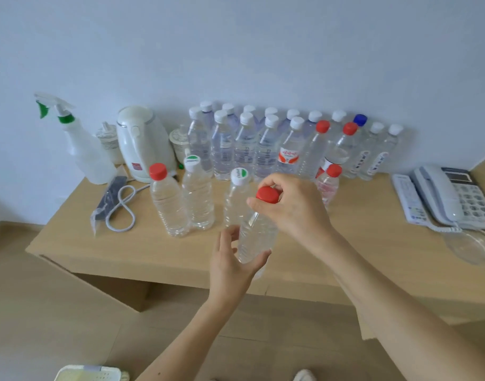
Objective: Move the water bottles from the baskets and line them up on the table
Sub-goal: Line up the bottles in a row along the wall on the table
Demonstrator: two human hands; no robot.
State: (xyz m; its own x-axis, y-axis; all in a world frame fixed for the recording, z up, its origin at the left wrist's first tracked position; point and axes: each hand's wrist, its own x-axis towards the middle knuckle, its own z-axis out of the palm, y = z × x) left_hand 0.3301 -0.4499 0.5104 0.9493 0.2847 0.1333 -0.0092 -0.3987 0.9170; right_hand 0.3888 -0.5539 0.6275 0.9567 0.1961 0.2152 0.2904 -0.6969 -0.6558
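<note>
While both hands clamp the clear plastic red-capped bottle (256,232), right hand (293,204) on cap, left hand (230,265) cradling base, it's probably light and crushable.

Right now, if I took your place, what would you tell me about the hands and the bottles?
Right hand: pinches the cap of the red-capped bottle.
Left hand: cups that bottle's lower end. The bottle is tilted, in the air above the front of the table.
Done: the back rows stand against the wall, and a front row of four bottles stands nearer.
Left: set this bottle upright in the front row. Only a corner of the basket shows, so I cannot tell if more bottles wait.
</note>
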